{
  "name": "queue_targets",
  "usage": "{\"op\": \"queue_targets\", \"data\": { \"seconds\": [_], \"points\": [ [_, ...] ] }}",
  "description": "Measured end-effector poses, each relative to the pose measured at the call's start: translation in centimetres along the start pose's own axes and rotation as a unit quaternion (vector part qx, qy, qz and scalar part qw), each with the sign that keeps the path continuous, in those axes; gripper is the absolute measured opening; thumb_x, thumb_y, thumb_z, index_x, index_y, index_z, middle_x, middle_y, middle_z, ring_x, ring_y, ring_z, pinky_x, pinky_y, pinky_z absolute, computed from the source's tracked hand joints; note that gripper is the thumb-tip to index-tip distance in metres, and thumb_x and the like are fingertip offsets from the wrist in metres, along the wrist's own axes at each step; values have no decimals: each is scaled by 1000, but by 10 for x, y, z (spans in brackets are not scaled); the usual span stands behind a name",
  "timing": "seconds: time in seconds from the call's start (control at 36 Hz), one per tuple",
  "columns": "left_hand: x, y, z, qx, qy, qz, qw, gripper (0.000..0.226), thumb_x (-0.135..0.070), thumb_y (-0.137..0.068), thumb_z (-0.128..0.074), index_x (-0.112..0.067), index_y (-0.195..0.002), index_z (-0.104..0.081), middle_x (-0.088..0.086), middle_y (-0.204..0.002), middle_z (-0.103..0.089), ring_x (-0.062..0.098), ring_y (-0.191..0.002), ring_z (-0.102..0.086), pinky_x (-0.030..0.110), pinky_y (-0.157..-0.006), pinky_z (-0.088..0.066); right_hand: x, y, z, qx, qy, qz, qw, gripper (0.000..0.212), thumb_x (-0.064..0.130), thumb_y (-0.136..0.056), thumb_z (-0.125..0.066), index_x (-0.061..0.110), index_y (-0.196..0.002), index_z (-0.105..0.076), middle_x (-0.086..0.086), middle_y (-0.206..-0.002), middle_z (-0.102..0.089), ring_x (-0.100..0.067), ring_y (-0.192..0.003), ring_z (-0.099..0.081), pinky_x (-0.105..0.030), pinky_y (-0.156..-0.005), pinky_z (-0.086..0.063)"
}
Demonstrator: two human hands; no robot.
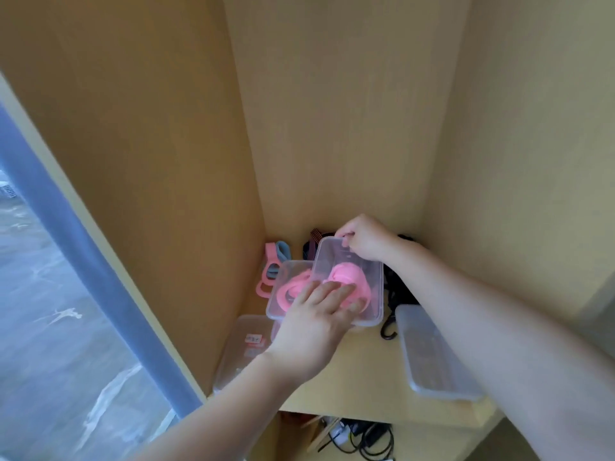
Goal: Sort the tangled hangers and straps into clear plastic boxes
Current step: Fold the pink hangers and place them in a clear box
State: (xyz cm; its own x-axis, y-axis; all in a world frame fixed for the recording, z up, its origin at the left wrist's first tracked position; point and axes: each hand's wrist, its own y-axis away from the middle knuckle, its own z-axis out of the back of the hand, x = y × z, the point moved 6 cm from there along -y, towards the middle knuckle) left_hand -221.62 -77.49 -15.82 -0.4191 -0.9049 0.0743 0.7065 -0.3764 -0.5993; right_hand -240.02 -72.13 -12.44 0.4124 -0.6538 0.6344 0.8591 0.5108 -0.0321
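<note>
A clear plastic box (pixel 278 291) sits on the wooden shelf and holds pink straps (pixel 293 287). A clear lid (pixel 336 257) lies tilted across the box, over a bundled pink strap (pixel 349 277). My right hand (pixel 362 241) pinches the lid's far edge. My left hand (pixel 319 314) lies with straight fingers on the near part of the lid and box. More pink and blue straps (pixel 276 261) lie loose behind the box at the left. Dark straps and a hook (pixel 396 294) lie at the right, partly hidden by my right arm.
A second clear box (pixel 243 344) with a label stands at the shelf's front left. Another clear lid or box (pixel 432 354) lies upside down at the front right. Cupboard walls close in on both sides. Cables (pixel 359 437) lie on the level below.
</note>
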Motion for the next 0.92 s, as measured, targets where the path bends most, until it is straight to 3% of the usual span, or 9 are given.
{"op": "queue_targets", "data": {
  "seconds": [0.08, 0.19, 0.33, 0.39, 0.5, 0.64, 0.78, 0.83, 0.92],
  "points": [
    [24, 6, 5, 16, -10, 7, 1000, 52, -11, -67, -78, -20, -117, -66, 7, -126, -64, 29, -113, -60, 49, -95, -48, 21, -14, -15, 18, -17, 14, 1000, 28, -1, -92, -50, 9, -104, -74, -3, -99, -70, -21, -91, -64, -29, -80, -52],
    [53, 17, 6, 26, -35, 19, 999, 53, -15, -65, -81, -21, -115, -66, 5, -123, -65, 27, -109, -61, 47, -91, -51, 41, -32, -42, 45, -10, 23, 999, 24, 2, -94, -48, -2, -102, -70, -21, -106, -70, -39, -101, -64, -49, -87, -53],
    [75, 24, 0, 42, -43, 32, 998, 34, -25, -81, -56, -22, -113, -68, 2, -121, -66, 25, -106, -62, 43, -89, -52, 49, -50, -66, 74, 7, 16, 997, 27, 0, -93, -48, 3, -102, -73, -19, -104, -71, -35, -98, -66, -41, -80, -54],
    [80, 26, -5, 54, -41, 32, 997, 36, -28, -78, -63, -24, -113, -69, 1, -120, -67, 24, -105, -63, 41, -87, -53, 46, -56, -73, 79, 9, 10, 997, 27, 0, -92, -47, 3, -100, -73, -19, -102, -71, -34, -99, -66, -35, -76, -52],
    [84, 28, -10, 54, -33, 33, 997, 35, -33, -81, -54, -25, -111, -70, -1, -118, -68, 22, -103, -64, 38, -86, -54, 34, -64, -80, 82, 18, 0, 996, 39, -2, -92, -47, 23, -76, -73, -4, -86, -70, -27, -92, -66, -35, -82, -55],
    [90, 26, -11, 58, 8, 38, 998, 40, -35, -83, -48, -23, -117, -65, 0, -121, -65, 23, -106, -62, 37, -89, -51, 32, -70, -75, 62, 18, -4, 998, 31, 3, -96, -49, 10, -119, -68, -7, -121, -67, -20, -111, -61, -21, -90, -42],
    [93, 27, -14, 78, 42, 53, 995, 46, -42, -80, -55, -23, -121, -63, -1, -124, -62, 23, -111, -59, 39, -94, -47, 28, -67, -76, 78, 37, 4, 996, 25, 1, -92, -46, 0, -91, -71, -10, -92, -71, -27, -92, -65, -32, -77, -48],
    [92, 29, -13, 80, 63, 59, 993, 46, -45, -80, -58, -23, -121, -63, -1, -127, -61, 22, -114, -56, 39, -97, -45, 28, -63, -73, 71, 32, 7, 997, 23, 6, -95, -47, -4, -97, -68, -20, -106, -69, -33, -103, -63, -40, -89, -51],
    [89, 30, -12, 80, 72, 60, 992, 48, -50, -80, -60, -23, -121, -64, -2, -128, -60, 21, -117, -55, 39, -99, -43, 31, -55, -67, 67, 18, 17, 997, 26, 12, -99, -49, 5, -110, -72, -8, -119, -68, -22, -110, -61, -26, -92, -45]
  ]
}}
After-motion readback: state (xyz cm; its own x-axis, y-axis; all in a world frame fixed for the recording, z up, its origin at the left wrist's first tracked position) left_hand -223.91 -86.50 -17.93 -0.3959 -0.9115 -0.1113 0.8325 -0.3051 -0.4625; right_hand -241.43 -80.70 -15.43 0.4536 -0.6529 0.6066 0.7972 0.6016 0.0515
